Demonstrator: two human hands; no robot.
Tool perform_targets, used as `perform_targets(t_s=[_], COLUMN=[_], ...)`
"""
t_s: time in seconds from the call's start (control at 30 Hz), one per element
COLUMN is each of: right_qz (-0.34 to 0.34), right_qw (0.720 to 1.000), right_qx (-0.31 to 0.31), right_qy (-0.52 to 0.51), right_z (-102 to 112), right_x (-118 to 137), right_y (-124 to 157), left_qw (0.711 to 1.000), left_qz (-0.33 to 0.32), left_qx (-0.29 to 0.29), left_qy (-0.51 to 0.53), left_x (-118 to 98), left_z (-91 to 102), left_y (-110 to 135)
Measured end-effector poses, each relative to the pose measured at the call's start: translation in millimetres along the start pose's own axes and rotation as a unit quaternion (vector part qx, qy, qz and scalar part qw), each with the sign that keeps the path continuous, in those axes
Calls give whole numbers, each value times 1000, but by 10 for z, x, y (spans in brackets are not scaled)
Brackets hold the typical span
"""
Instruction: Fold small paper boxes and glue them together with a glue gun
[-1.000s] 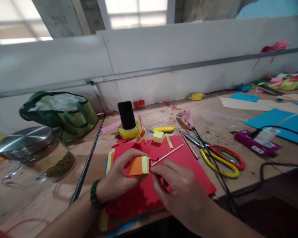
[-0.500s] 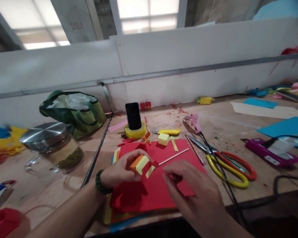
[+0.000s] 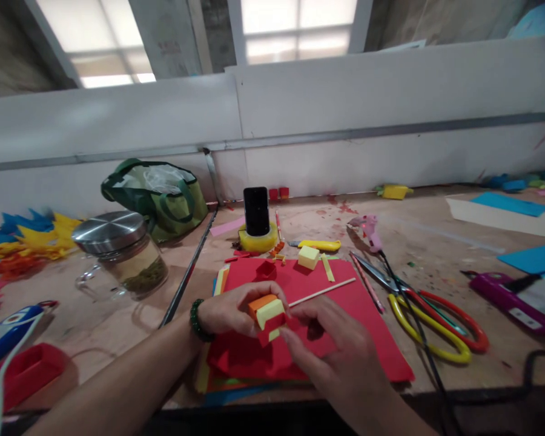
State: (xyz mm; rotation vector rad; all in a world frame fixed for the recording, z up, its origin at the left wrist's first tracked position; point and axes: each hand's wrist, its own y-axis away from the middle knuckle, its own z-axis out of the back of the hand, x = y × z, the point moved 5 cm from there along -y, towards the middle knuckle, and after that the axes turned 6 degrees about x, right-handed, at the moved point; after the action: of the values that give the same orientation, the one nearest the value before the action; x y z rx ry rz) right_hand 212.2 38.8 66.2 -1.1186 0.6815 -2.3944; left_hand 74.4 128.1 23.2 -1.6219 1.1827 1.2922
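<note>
My left hand [image 3: 236, 307] is closed around a small folded paper box [image 3: 269, 312] with orange, yellow and red faces. Its fingers curl behind the box, with the thumb at the near side. My right hand [image 3: 333, 342] has thumb and index finger at the box's right edge, on the red flap [image 3: 272, 327]. Both hands are just above a stack of coloured paper with a red sheet [image 3: 354, 327] on top. A thin pale stick [image 3: 322, 292] lies on that sheet beyond my right hand. Farther back are a yellow paper block [image 3: 308, 257] and a red folded piece [image 3: 266, 270].
Scissors [image 3: 429, 303], a pencil [image 3: 367, 281] and a pink glue gun [image 3: 369, 230] with its cord lie right. A yellow cutter [image 3: 320, 244] and a phone [image 3: 257, 211] on a tape roll [image 3: 257, 240] stand behind. A glass jar [image 3: 140, 266] and green bag [image 3: 177, 212] are left.
My right hand has moved left to the paper box, its fingertips now at the red flap. The box has turned slightly in my left hand. The view has shifted left.
</note>
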Motion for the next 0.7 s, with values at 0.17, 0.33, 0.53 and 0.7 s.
perform_targets(t_s=[0.17,0.33,0.53,0.7], right_qz=[7,11,93,72], right_qw=[1000,999,993,991], right_qx=[15,-18,5,-3], right_qy=[15,43,66,108], right_z=[-25,45,64,-70], right_x=[4,36,200,104], right_y=[-30,3,57,57], left_qw=[1000,999,990,982], left_qz=[21,20,-14,-31], left_qx=[-8,-32,-96,-110], left_qy=[-10,-35,-100,-148], left_x=[6,-22,-90,-133], left_z=[9,11,16,-17], left_y=[8,11,-3,-17])
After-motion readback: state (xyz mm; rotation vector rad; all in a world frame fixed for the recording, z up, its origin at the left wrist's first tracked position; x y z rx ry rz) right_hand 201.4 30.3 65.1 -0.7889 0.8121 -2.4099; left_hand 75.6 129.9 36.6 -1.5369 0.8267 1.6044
